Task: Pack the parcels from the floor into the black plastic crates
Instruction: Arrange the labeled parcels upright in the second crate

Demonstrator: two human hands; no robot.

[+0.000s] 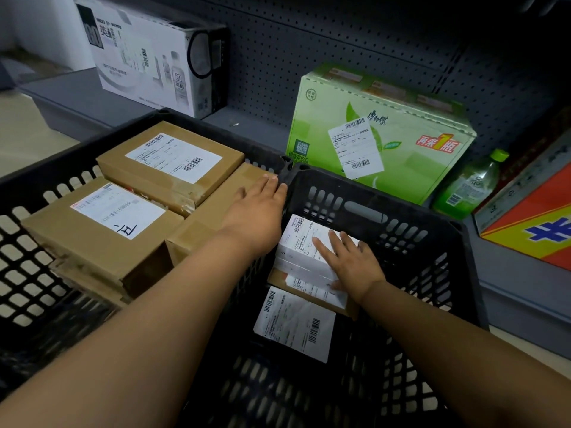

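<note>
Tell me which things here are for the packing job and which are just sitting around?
For the job: left crate, right crate, brown parcels, white parcel under the right hand, left hand on a parcel.

Just sitting around: green carton, green bottle, white carton, red box, shelf.

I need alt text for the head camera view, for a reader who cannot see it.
Two bare hands reach into two black plastic crates: the left hand lies flat on a brown parcel in the left crate, the right hand on a white parcel in the right crate.
</note>
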